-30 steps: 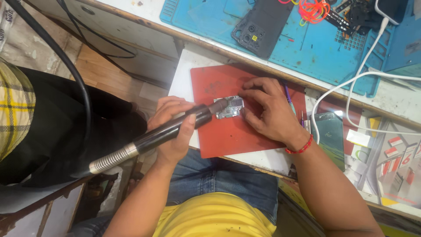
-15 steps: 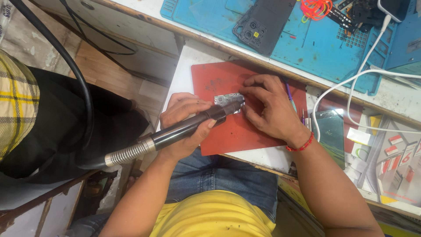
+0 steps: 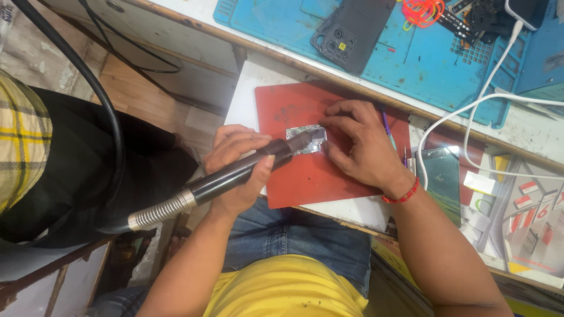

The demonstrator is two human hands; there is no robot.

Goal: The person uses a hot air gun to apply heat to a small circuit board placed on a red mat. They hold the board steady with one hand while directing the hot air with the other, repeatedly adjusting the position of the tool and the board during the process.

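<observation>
The left hand (image 3: 238, 170) is wrapped around a dark hot-air wand (image 3: 235, 173), whose nozzle tip sits over a small silver circuit board (image 3: 306, 140) near the middle of the red mat (image 3: 305, 176). The right hand (image 3: 358, 147) rests on the red mat just right of the board, fingertips pressing its edge, not closed around anything. Beyond the red mat lies a blue work mat (image 3: 411, 64) carrying a black phone back cover (image 3: 352, 32). To the red mat's right lies a phone (image 3: 440, 182).

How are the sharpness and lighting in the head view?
Head view: sharp and evenly lit, no motion blur; board and both hands crisp; soft shadows under the right hand on the red mat; mild glare on the phone screen.
</observation>
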